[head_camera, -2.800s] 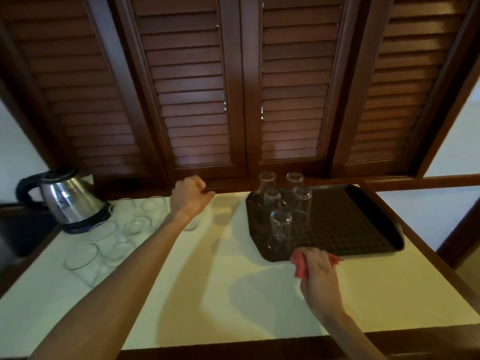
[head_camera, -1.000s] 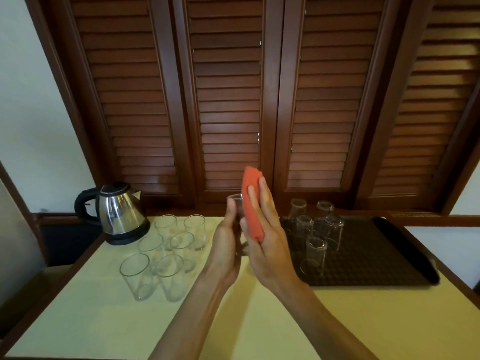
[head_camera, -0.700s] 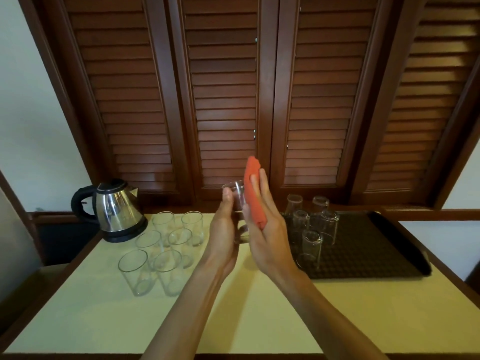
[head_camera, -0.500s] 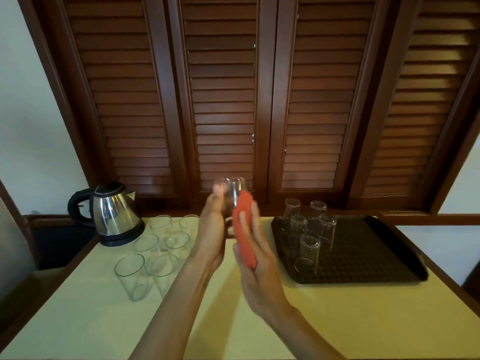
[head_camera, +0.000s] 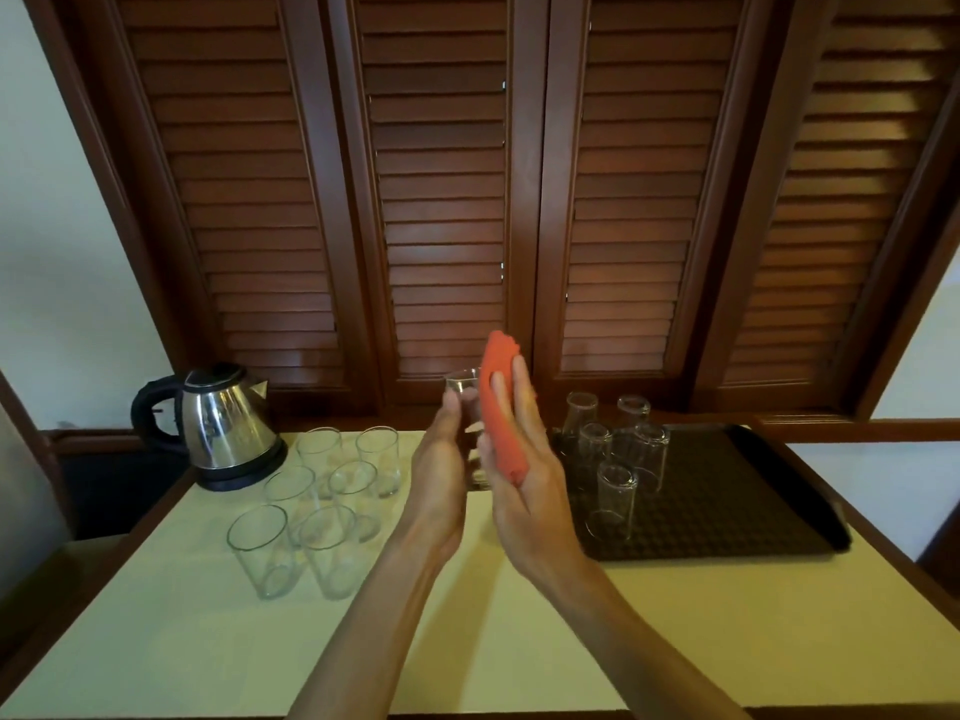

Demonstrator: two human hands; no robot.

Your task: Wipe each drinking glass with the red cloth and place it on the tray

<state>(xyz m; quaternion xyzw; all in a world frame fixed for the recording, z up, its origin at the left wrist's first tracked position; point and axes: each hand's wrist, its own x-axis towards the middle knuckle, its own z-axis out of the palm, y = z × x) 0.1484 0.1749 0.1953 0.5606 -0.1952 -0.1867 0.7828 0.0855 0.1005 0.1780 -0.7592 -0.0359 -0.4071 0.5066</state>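
My left hand (head_camera: 441, 475) grips a clear drinking glass (head_camera: 462, 388) held up above the table's middle. My right hand (head_camera: 535, 491) presses the red cloth (head_camera: 498, 407) flat against the glass's right side with straight fingers. The cloth's top sticks up above the fingertips. Most of the glass is hidden between the two hands. Several clear glasses (head_camera: 322, 543) stand upright in a group on the table at the left. At the right, a dark tray (head_camera: 727, 491) carries several glasses (head_camera: 615, 504) turned upside down in its left half.
A steel kettle (head_camera: 223, 423) with a black handle stands at the table's back left. The pale table top (head_camera: 208, 641) has a wooden edge. Brown louvred shutters (head_camera: 441, 200) close off the back. The tray's right half holds no glasses.
My left hand picked a glass from the left group and raised it. My right hand brought the cloth up from the tray's front edge, and it has now slid upward along the glass.
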